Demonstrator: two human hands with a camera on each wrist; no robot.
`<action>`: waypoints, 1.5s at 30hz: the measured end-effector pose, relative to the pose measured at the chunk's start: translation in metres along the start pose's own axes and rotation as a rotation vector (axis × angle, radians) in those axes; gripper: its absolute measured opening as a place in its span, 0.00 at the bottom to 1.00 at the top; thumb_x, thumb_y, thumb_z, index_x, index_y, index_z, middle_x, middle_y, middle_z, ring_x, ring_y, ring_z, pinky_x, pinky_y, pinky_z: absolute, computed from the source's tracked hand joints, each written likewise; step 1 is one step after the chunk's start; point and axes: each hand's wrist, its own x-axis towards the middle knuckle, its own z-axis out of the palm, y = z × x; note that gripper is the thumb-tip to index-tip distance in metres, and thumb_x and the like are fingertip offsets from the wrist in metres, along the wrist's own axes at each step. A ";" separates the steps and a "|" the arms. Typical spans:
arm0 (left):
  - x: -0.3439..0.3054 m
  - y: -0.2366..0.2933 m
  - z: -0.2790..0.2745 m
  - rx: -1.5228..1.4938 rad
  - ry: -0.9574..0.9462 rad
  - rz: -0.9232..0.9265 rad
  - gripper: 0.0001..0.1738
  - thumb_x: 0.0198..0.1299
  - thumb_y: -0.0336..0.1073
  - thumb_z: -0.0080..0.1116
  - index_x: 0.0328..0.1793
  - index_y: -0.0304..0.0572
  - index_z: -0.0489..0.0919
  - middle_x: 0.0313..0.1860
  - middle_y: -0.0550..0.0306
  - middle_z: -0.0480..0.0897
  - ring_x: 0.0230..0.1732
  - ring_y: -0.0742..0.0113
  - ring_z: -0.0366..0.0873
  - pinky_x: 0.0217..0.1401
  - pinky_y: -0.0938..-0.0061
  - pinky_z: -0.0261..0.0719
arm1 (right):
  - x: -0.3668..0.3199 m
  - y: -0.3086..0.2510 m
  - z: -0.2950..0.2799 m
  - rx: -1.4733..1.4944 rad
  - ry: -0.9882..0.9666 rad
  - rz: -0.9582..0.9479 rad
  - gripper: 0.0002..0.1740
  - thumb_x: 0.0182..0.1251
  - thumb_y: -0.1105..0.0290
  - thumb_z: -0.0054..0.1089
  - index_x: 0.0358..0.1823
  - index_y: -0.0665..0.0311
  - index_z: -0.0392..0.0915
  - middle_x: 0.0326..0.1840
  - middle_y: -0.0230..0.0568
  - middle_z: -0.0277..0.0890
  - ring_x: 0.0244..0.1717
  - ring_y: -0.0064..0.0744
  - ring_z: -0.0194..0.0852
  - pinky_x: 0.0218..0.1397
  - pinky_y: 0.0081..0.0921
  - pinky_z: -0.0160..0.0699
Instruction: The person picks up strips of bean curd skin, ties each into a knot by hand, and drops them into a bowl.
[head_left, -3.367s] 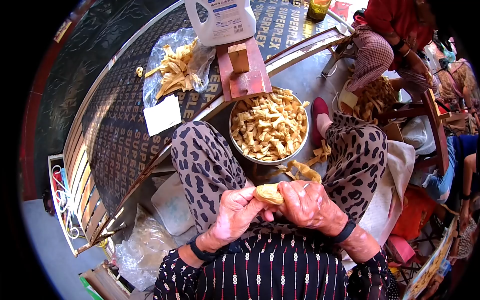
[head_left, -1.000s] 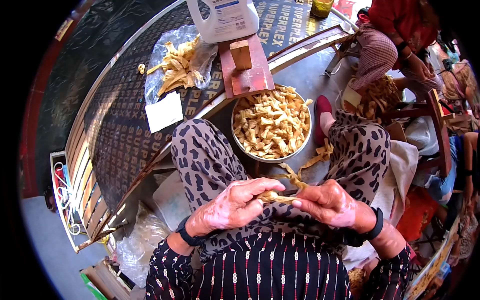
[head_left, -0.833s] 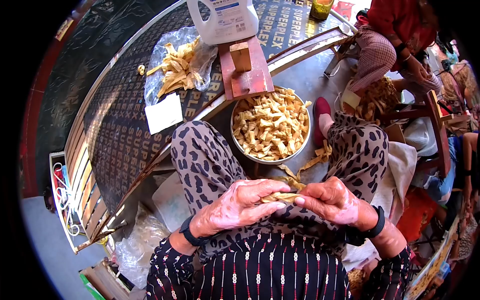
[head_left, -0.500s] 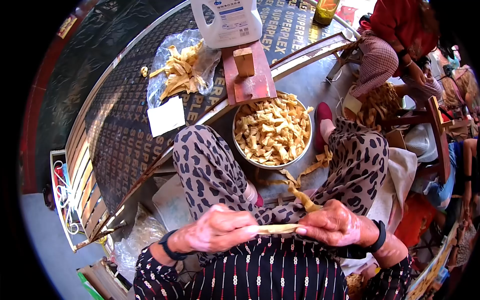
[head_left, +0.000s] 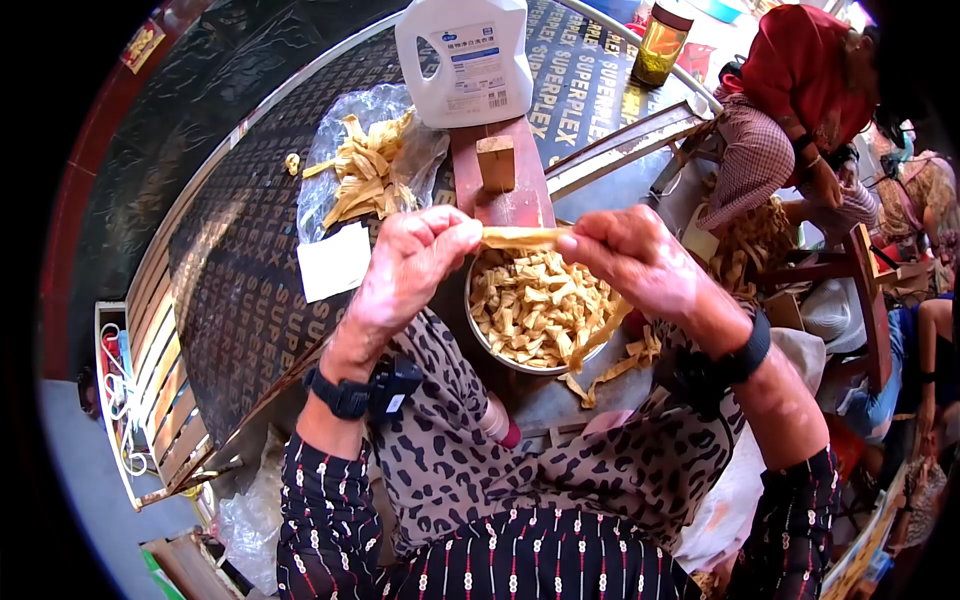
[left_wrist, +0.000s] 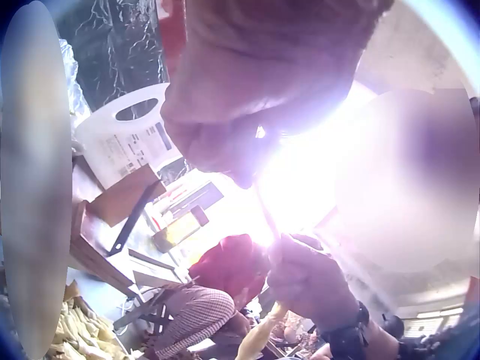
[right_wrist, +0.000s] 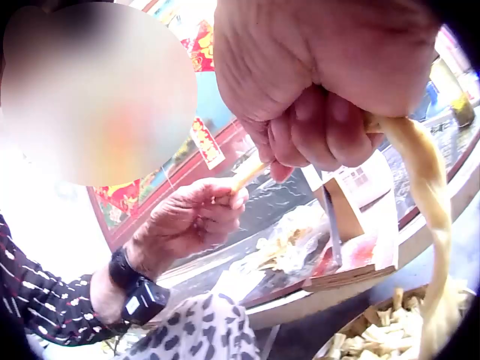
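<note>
A long, yellowish-tan pliable strip [head_left: 520,238] is stretched level between both hands in the head view. The left hand [head_left: 410,258] pinches one end between thumb and curled fingers. My right hand [head_left: 640,262] grips it farther along, and its loose tail [right_wrist: 426,180] hangs below that fist in the right wrist view. Both hands are raised over a round metal basin [head_left: 490,345] heaped with short cut pieces [head_left: 540,305]. Just beyond the strip lies a red board [head_left: 520,208] bearing an upright wooden block [head_left: 496,163]. A dark blade [right_wrist: 331,225] stands against the block.
On the black lettered sheet [head_left: 250,270] lie a plastic bag [head_left: 425,165] of strips and a white paper [head_left: 333,262]. A white jug [head_left: 468,65] stands on the board's far end. More strips [head_left: 625,370] lie beside the basin. Another person [head_left: 800,90] sits at right.
Both hands first work a bunched strip near the lap, then draw it out straight. They have since lifted forward over the basin's far side, toward the board.
</note>
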 end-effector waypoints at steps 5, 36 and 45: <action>0.036 0.001 -0.011 -0.094 0.015 -0.118 0.10 0.62 0.38 0.55 0.31 0.42 0.78 0.16 0.77 0.66 0.15 0.90 0.55 0.17 0.90 0.48 | 0.033 0.035 0.004 0.151 0.046 0.058 0.18 0.66 0.62 0.55 0.26 0.72 0.77 0.13 0.33 0.63 0.17 0.19 0.59 0.20 0.25 0.59; 0.026 -0.062 0.012 0.156 -0.170 -0.260 0.14 0.65 0.40 0.52 0.30 0.39 0.77 0.19 0.73 0.68 0.21 0.85 0.60 0.23 0.86 0.57 | 0.014 0.075 -0.015 0.110 0.066 0.276 0.19 0.64 0.63 0.55 0.24 0.75 0.75 0.12 0.33 0.61 0.18 0.18 0.57 0.21 0.25 0.58; 0.031 -0.074 0.057 0.319 -0.573 -0.165 0.15 0.65 0.39 0.49 0.46 0.32 0.75 0.32 0.52 0.79 0.36 0.62 0.77 0.41 0.71 0.73 | 0.008 0.066 -0.015 0.114 0.040 0.211 0.17 0.62 0.66 0.55 0.24 0.76 0.74 0.12 0.41 0.64 0.17 0.21 0.58 0.21 0.30 0.60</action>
